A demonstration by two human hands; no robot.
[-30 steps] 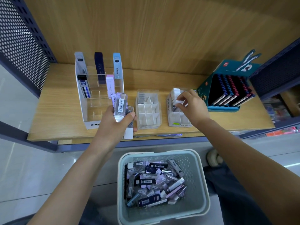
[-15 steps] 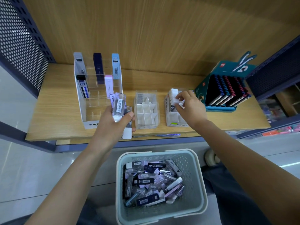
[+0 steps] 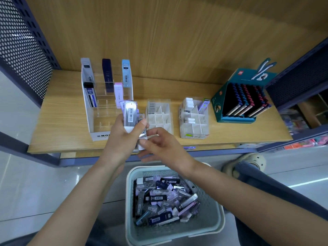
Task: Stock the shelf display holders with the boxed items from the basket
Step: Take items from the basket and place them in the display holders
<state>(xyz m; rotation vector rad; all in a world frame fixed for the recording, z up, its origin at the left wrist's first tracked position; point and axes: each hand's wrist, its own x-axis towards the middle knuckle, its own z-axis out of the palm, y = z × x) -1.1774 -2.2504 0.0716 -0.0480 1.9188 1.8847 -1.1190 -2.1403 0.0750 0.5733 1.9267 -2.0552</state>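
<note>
Swinging the right hand (image 3: pixel 165 148) back toward the tiered holder (image 3: pixel 86 102), fingers (image 3: pixel 156 133) closing on, whether pinching yet cannot tell, the boxes (image 3: pixel 130 114) being gripped by the left hand (image 3: pixel 124 139) just in front of it, risking jogging one loose.

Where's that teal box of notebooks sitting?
In the head view, the teal box stands at the right end of the wooden shelf, just right of the clear divided holder.

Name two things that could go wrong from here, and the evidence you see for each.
1. The left hand grips an uneven stack of boxes while the right hand pinches the lowest box; pulling it might spill the rest.
2. The clear holder stands just behind the hands; a knock could tip it.
</note>
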